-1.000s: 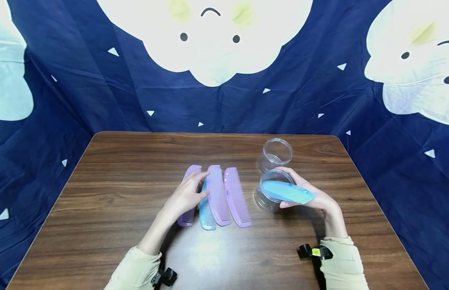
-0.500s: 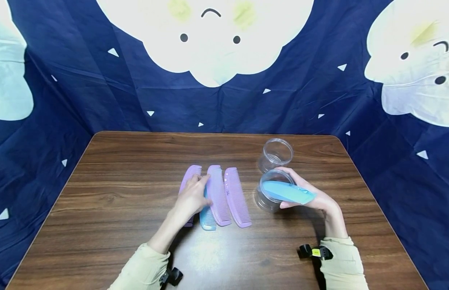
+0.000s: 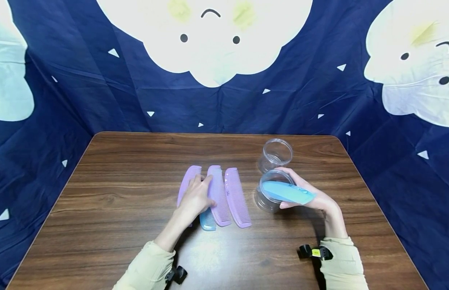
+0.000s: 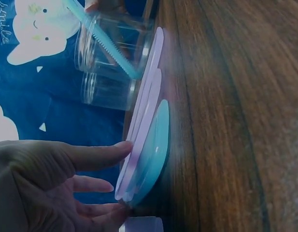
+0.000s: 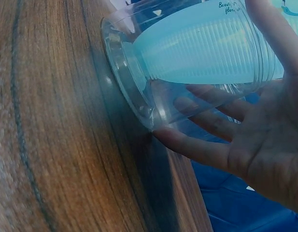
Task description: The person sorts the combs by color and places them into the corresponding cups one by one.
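Observation:
Three purple combs [image 3: 238, 198] lie side by side on the wooden table [image 3: 112, 201], with a light blue comb [image 3: 208, 222] tucked between the left two. My left hand [image 3: 196, 198] rests on them with nearly straight fingers. In the left wrist view its fingers [image 4: 98, 153] touch the edges of the stacked combs [image 4: 148, 130]. My right hand [image 3: 313, 199] holds a second blue comb [image 3: 287, 192], whose far end sits inside a clear jar [image 3: 267, 199]. Its fingers [image 5: 202, 150] also wrap round that jar [image 5: 139, 92].
A second clear jar [image 3: 276, 154], with nothing in it, stands just behind the first. A dark blue cloth [image 3: 65, 100] with white cloud faces hangs around the table on three sides. Black clips [image 3: 315, 252] sit at both cuffs.
My left hand has slid right and forward, from the leftmost purple comb onto the blue and middle combs. The right hand, blue comb and jar have stayed still.

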{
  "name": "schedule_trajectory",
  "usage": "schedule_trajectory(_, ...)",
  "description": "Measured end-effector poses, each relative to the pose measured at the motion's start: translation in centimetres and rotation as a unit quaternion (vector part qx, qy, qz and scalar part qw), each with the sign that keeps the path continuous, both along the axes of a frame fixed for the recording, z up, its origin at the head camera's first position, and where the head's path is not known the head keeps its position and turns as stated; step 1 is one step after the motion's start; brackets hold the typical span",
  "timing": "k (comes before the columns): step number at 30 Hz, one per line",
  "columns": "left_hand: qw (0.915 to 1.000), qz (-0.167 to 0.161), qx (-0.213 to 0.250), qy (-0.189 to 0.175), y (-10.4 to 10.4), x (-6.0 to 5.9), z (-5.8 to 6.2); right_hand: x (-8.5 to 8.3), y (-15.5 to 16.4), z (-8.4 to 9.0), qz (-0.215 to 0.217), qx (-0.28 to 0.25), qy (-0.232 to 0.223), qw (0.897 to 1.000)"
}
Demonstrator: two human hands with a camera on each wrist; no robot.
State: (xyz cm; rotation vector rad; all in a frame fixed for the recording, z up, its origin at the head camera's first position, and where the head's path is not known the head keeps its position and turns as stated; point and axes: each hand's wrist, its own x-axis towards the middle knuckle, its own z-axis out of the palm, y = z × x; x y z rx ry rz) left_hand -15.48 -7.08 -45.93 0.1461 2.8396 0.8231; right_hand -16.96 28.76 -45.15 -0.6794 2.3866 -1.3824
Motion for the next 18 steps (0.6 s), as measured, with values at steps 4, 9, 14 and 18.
schedule_trajectory(4, 1.0, 0.003, 0.008, 0.002, 0.17, -0.12, 0.05, -0.01, -0.02, -0.11, 0.007, -0.003, 0.009, 1.0)
schedule_trajectory(9, 1.0, 0.008, 0.005, 0.0, 0.27, -0.16, 0.17, -0.07, -0.09, -0.24, 0.006, -0.008, 0.006, 1.0)
schedule_trajectory(14, 1.0, 0.005, 0.0, -0.008, 0.3, -0.34, 0.14, -0.1, -0.03, -0.27, 0.001, -0.005, 0.001, 1.0)
schedule_trajectory(18, 0.9997, 0.008, 0.01, -0.023, 0.4, -0.56, 0.05, -0.13, 0.05, -0.3, 0.003, 0.0, 0.01, 1.0)
